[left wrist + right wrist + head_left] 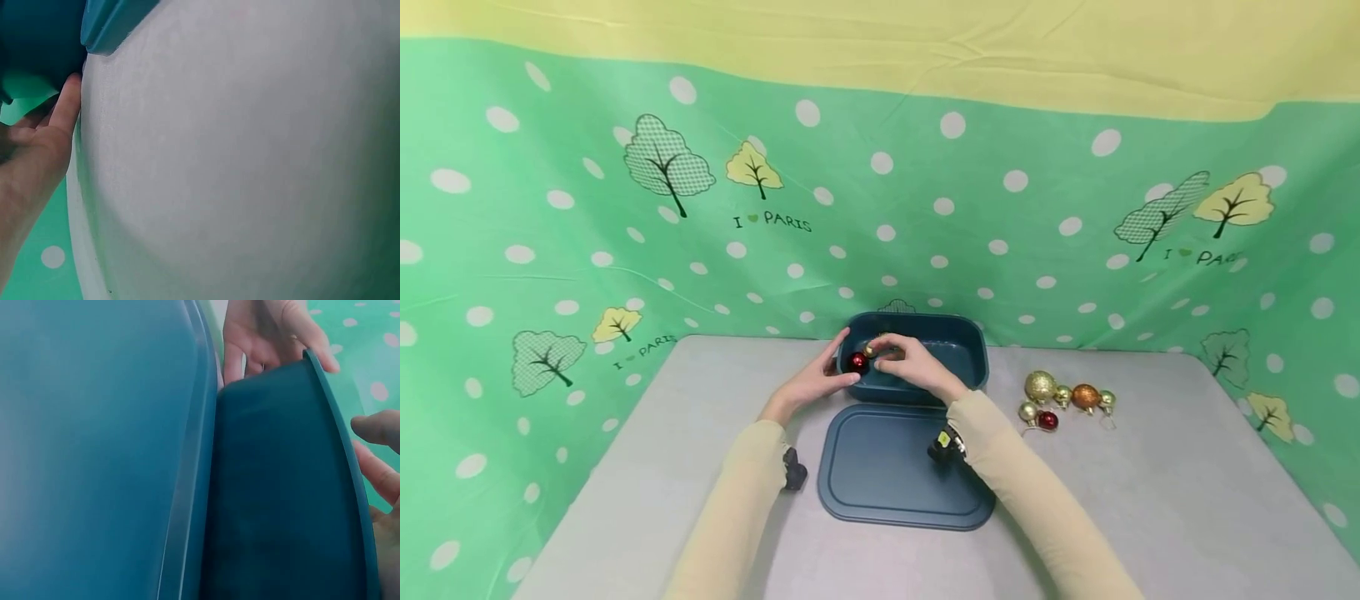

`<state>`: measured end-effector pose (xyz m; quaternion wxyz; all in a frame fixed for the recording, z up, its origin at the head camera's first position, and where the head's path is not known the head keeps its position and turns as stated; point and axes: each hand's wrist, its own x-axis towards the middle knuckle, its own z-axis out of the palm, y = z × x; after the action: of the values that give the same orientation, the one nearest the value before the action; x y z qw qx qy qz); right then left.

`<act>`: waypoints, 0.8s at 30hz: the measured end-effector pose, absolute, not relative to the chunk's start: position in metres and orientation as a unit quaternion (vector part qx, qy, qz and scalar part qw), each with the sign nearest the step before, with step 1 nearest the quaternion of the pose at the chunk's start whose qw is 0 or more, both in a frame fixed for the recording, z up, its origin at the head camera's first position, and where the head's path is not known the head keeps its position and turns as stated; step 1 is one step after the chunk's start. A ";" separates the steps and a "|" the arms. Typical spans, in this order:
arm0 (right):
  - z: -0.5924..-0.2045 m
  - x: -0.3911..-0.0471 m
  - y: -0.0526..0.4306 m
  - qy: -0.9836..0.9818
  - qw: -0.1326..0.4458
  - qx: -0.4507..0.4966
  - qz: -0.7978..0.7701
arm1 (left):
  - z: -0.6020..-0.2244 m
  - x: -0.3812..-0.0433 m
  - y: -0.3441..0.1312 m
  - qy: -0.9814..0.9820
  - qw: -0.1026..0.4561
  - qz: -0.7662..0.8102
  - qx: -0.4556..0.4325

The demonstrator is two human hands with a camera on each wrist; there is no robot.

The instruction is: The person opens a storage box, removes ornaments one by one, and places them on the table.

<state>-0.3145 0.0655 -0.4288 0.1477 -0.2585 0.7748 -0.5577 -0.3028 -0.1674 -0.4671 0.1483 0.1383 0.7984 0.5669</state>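
Resting against the blue box (pixel 953 355) at its nine o'clock, the left hand (pixel 808 385) is unclenched. Inside that end lies a red ball (pixel 858 362), with a gold ball (pixel 870 352) at its two o'clock, by the right hand (pixel 913 364); whether it is pinched, I cannot tell. A lid (pixel 887 467) lies at the box's six o'clock, ornaments (pixel 1062 395) between three and four.

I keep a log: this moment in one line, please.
left hand: touching box, left end; right hand: over box, beside gold ball, grip unclear; red ball: inside box; lid: off; other balls: right of box
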 end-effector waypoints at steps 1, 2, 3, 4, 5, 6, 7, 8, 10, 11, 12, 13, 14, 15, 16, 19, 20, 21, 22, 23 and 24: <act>-0.429 -0.315 0.063 0.773 0.151 -0.254 -0.561 | -0.467 -0.303 -0.167 0.797 0.149 0.568 0.142; -0.429 -0.316 0.061 0.772 0.154 -0.249 -0.564 | -0.467 -0.303 -0.166 0.795 0.151 0.570 0.144; -0.430 -0.316 0.059 0.773 0.155 -0.244 -0.565 | -0.467 -0.303 -0.166 0.794 0.150 0.571 0.146; -0.430 -0.317 0.057 0.774 0.156 -0.239 -0.566 | -0.467 -0.303 -0.166 0.792 0.151 0.574 0.146; -0.431 -0.318 0.055 0.775 0.158 -0.236 -0.565 | -0.468 -0.303 -0.166 0.790 0.152 0.576 0.147; -0.431 -0.320 0.053 0.775 0.159 -0.235 -0.564 | -0.468 -0.303 -0.166 0.788 0.151 0.578 0.148; -0.432 -0.321 0.051 0.776 0.162 -0.232 -0.564 | -0.468 -0.303 -0.166 0.787 0.152 0.580 0.148; -0.433 -0.322 0.048 0.776 0.166 -0.230 -0.564 | -0.468 -0.303 -0.166 0.786 0.152 0.581 0.147; -0.434 -0.324 0.044 0.778 0.172 -0.227 -0.560 | -0.467 -0.303 -0.166 0.783 0.155 0.584 0.145; -0.434 -0.324 0.043 0.779 0.174 -0.227 -0.558 | -0.467 -0.304 -0.166 0.782 0.157 0.585 0.146; -0.435 -0.325 0.041 0.781 0.175 -0.225 -0.555 | -0.466 -0.304 -0.166 0.780 0.159 0.587 0.147; -0.436 -0.326 0.040 0.783 0.177 -0.224 -0.552 | -0.465 -0.304 -0.166 0.778 0.162 0.589 0.147; -0.436 -0.326 0.039 0.786 0.179 -0.222 -0.549 | -0.464 -0.303 -0.166 0.777 0.164 0.590 0.149; -0.437 -0.326 0.038 0.790 0.179 -0.221 -0.543 | -0.462 -0.303 -0.166 0.774 0.166 0.592 0.150; -0.438 -0.326 0.038 0.793 0.181 -0.219 -0.539 | -0.459 -0.301 -0.165 0.772 0.168 0.594 0.152; -0.439 -0.326 0.038 0.797 0.186 -0.214 -0.533 | -0.449 -0.296 -0.164 0.770 0.170 0.595 0.154; -0.440 -0.326 0.038 0.797 0.190 -0.212 -0.533 | -0.445 -0.294 -0.164 0.770 0.170 0.595 0.155; -0.440 -0.327 0.038 0.797 0.192 -0.211 -0.533 | -0.442 -0.292 -0.163 0.771 0.169 0.594 0.155; -0.440 -0.327 0.038 0.795 0.196 -0.210 -0.535 | -0.440 -0.290 -0.163 0.772 0.168 0.593 0.156; -0.441 -0.327 0.039 0.792 0.201 -0.208 -0.537 | -0.440 -0.290 -0.163 0.772 0.169 0.593 0.156; -0.442 -0.328 0.039 0.789 0.206 -0.206 -0.540 | -0.440 -0.290 -0.163 0.771 0.169 0.593 0.156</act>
<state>-0.3277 0.0385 -0.4415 0.2065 -0.2062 0.7894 -0.5400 -0.2897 -0.1628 -0.4397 0.1692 0.1558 0.7713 0.5935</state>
